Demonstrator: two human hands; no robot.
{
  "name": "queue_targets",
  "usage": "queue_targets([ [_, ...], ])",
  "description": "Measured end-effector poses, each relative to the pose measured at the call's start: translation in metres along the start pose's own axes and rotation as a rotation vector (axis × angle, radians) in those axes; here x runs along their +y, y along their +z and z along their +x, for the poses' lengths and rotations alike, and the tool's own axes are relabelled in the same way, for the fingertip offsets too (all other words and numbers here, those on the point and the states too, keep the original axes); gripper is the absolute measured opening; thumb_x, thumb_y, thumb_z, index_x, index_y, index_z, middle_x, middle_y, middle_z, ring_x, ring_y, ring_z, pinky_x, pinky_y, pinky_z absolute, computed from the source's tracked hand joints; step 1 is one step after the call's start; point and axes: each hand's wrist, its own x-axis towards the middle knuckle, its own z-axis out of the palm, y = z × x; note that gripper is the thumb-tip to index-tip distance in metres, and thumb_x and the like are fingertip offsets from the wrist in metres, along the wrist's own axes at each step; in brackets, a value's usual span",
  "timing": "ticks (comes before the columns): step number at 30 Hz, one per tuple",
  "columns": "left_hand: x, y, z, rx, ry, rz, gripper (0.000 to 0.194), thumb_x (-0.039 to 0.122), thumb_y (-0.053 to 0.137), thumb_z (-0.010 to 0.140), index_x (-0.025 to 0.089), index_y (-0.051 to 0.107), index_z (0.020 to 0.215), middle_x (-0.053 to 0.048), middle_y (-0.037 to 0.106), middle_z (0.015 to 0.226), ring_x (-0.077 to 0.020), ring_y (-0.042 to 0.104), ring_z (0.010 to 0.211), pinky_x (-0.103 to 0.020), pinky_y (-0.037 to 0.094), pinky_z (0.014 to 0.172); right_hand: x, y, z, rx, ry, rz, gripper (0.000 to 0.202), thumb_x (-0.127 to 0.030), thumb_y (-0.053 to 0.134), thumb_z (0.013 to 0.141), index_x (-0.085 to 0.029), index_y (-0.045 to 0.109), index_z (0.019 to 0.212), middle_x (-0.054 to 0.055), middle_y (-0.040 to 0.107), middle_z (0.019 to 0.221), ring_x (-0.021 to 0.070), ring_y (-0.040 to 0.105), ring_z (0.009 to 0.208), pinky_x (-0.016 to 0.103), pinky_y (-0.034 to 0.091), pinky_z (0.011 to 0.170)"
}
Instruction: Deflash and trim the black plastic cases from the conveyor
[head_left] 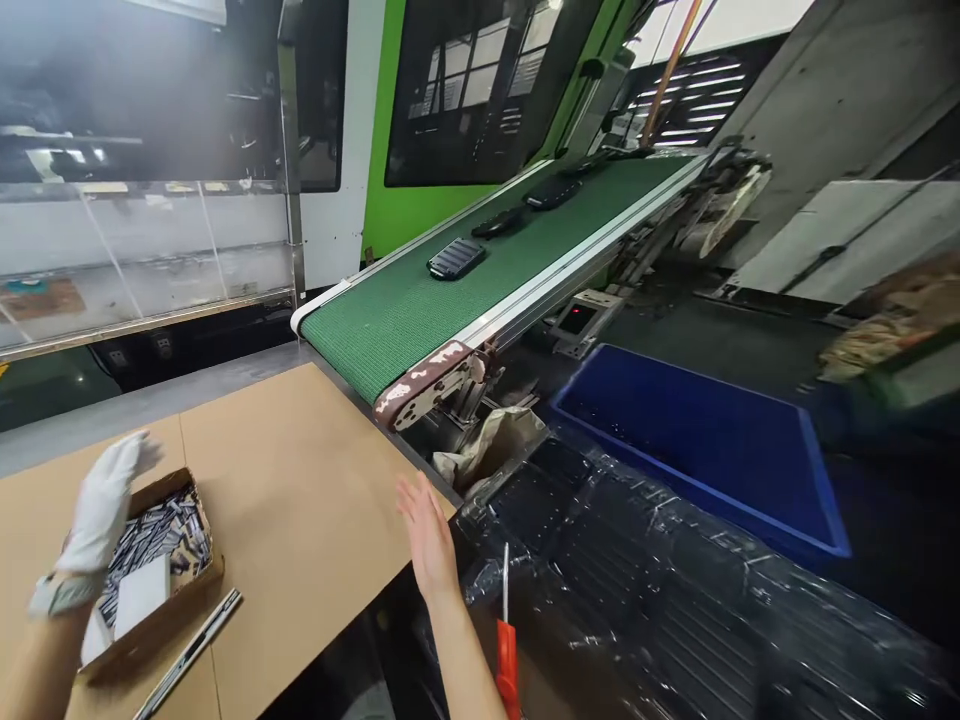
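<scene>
My left hand (pixel 106 500), in a white glove with a band at the wrist, hovers at the back left of a cardboard box (pixel 214 572). Its fingers are stretched out, slightly blurred, and hold nothing visible. Small dark metallic pieces (pixel 161 535) fill the box, along with a white block (pixel 142 595). My right hand (pixel 429 535) is bare, its fingers extended and nothing in them, over the right edge of the cardboard-covered table (pixel 300 480). Beside my right forearm is a red-handled tool (pixel 507 660) with a thin metal shaft. A long metal strip (pixel 187 655) lies near the box.
A green conveyor belt (pixel 397 310) slopes up away from the table, carrying a ribbed black part (pixel 456 258) and several other black parts. At right are plastic-wrapped black panels (pixel 675 600) and a blue sheet (pixel 697 440). A green-and-white machine (pixel 431 215) stands behind.
</scene>
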Motion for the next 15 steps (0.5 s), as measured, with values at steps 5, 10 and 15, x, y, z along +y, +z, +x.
queue_targets([
  [5,0.007,0.168,0.100,-0.311,-0.186,-0.311,0.041,0.034,0.042,0.094,0.011,0.051,0.127,-0.015,0.061,0.123,-0.0143,0.066,0.086,-0.033,0.050,0.089,-0.006,0.040,0.094,0.138,-0.140,0.116,0.060,-0.075,0.048,0.071,-0.030,0.058,0.109,0.001,0.067,0.114,0.0169,0.060,0.110,0.035,0.048,0.092],
  [10,-0.018,0.282,0.139,-0.434,-0.339,-0.575,0.055,0.043,0.031,0.097,0.012,0.028,0.142,-0.024,0.042,0.140,-0.0159,0.065,0.092,-0.026,0.052,0.074,-0.018,0.051,0.163,0.203,-0.307,0.090,0.075,-0.085,0.029,0.068,-0.026,0.061,0.102,0.004,0.071,0.095,0.0218,0.066,0.097,0.037,0.052,0.083],
  [15,-0.032,0.334,0.155,-0.534,-0.364,-0.849,0.052,0.049,0.029,0.095,0.015,0.039,0.134,-0.019,0.052,0.128,-0.0179,0.063,0.095,-0.030,0.055,0.073,-0.022,0.045,0.182,0.172,-0.376,-0.117,0.082,-0.083,0.015,0.076,-0.022,0.065,0.100,0.010,0.073,0.086,0.0260,0.068,0.084,0.037,0.052,0.070],
])
